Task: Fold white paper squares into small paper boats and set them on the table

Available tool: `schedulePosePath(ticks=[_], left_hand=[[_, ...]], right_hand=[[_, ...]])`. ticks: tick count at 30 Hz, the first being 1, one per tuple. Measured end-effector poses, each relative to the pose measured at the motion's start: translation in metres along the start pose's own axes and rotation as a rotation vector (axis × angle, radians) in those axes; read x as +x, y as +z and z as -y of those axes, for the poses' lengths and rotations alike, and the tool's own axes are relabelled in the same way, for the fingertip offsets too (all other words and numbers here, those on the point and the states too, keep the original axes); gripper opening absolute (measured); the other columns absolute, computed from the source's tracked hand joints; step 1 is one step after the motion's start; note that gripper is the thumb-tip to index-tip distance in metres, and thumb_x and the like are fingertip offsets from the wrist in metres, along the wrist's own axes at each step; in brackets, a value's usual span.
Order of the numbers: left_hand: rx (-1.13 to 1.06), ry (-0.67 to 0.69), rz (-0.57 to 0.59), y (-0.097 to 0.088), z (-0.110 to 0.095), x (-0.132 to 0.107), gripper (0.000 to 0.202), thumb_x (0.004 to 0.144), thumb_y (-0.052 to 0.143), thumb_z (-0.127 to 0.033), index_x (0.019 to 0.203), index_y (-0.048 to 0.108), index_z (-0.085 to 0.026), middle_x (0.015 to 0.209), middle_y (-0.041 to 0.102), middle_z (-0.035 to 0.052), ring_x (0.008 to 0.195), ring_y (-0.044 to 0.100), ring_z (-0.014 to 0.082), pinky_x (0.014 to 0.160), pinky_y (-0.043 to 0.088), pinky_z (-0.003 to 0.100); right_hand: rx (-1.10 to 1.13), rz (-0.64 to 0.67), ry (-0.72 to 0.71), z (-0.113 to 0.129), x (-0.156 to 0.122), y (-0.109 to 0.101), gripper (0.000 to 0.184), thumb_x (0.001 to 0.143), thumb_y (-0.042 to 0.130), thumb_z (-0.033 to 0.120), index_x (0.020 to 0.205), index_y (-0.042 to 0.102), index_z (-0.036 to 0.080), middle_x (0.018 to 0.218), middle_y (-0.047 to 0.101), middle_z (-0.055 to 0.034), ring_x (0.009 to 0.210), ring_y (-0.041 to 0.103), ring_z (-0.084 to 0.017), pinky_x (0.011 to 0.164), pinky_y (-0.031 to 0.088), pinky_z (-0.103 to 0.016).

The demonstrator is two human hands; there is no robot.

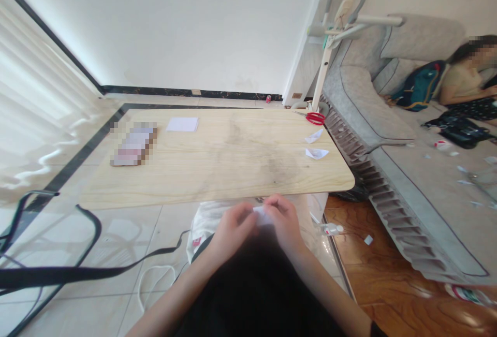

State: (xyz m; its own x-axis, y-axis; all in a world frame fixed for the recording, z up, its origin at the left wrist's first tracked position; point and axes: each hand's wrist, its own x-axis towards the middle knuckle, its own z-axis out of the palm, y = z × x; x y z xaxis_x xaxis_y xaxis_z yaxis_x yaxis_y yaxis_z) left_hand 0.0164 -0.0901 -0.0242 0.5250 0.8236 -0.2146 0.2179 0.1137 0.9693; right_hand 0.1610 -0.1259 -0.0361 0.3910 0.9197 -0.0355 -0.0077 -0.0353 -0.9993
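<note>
Just in front of the table's near edge, I hold a small piece of white paper (263, 216) close to my body. My left hand (239, 223) grips its left side with the fingers bent around it. On the other side, my right hand (280, 218) pinches the paper with thumb and fingers. The fingers are somewhat blurred, and the folds in the paper cannot be made out. Two folded white paper boats, a nearer one (317, 154) and a farther one (314, 136), sit at the right of the wooden table (202, 171).
Red-handled scissors (316, 118) lie at the table's far right corner. A white paper stack (182, 124) and a blurred-out flat object (134, 144) are on the left. A grey sofa (396, 171) with a seated person (466, 81) stands to the right. A black strap (116, 270) hangs at left.
</note>
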Motion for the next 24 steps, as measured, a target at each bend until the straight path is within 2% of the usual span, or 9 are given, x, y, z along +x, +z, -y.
schedulePosePath(ticks=[4,9,11,15,20,24], left_hand=[[0.036,0.027,-0.049,0.002,0.000,0.000,0.021,0.090,0.055,-0.035,0.082,0.064,-0.018,0.064,0.068,0.0008,0.063,0.066,0.0170,0.061,0.050,0.025],[0.009,0.015,-0.169,-0.001,-0.003,0.001,0.021,0.087,0.055,-0.035,0.080,0.061,-0.016,0.053,0.064,-0.0012,0.051,0.063,0.0156,0.053,0.048,0.024],[-0.012,0.011,-0.200,-0.001,-0.004,0.001,0.021,0.086,0.057,-0.035,0.080,0.061,-0.016,0.053,0.064,-0.0013,0.051,0.064,0.0158,0.053,0.049,0.024],[-0.036,-0.007,-0.215,0.000,-0.002,0.002,0.021,0.084,0.059,-0.036,0.083,0.063,-0.015,0.058,0.067,-0.0001,0.054,0.066,0.0169,0.055,0.051,0.025],[0.003,0.053,-0.234,0.000,0.004,0.003,0.019,0.082,0.063,-0.034,0.083,0.066,-0.015,0.074,0.073,0.0040,0.070,0.070,0.0195,0.062,0.053,0.025],[-0.049,0.035,-0.206,0.000,0.004,0.004,0.020,0.083,0.062,-0.034,0.083,0.066,-0.015,0.070,0.071,0.0028,0.063,0.067,0.0177,0.058,0.051,0.024]], right_hand=[[-0.046,-0.013,-0.038,0.000,-0.001,0.000,0.015,0.076,0.058,0.024,0.061,0.057,0.021,0.058,0.054,0.0025,0.059,0.051,-0.015,0.056,0.042,-0.026],[-0.009,0.042,-0.056,-0.007,-0.002,0.002,0.010,0.081,0.063,0.030,0.083,0.063,0.020,0.070,0.062,0.0007,0.066,0.056,-0.016,0.060,0.047,-0.027],[-0.025,0.065,-0.040,-0.010,-0.003,0.003,0.010,0.081,0.064,0.029,0.086,0.062,0.020,0.073,0.063,0.0002,0.067,0.057,-0.016,0.062,0.048,-0.028],[-0.149,0.051,-0.069,-0.009,-0.004,0.003,0.006,0.081,0.062,0.026,0.082,0.061,0.020,0.071,0.061,0.0004,0.066,0.056,-0.016,0.063,0.046,-0.029],[-0.272,0.033,-0.156,-0.007,-0.006,0.002,0.005,0.080,0.062,0.022,0.084,0.060,0.020,0.069,0.059,0.0014,0.064,0.055,-0.016,0.062,0.046,-0.028],[-0.371,0.024,-0.268,-0.006,-0.007,0.002,0.004,0.080,0.061,0.020,0.084,0.060,0.021,0.070,0.059,0.0015,0.064,0.055,-0.015,0.062,0.046,-0.028]])
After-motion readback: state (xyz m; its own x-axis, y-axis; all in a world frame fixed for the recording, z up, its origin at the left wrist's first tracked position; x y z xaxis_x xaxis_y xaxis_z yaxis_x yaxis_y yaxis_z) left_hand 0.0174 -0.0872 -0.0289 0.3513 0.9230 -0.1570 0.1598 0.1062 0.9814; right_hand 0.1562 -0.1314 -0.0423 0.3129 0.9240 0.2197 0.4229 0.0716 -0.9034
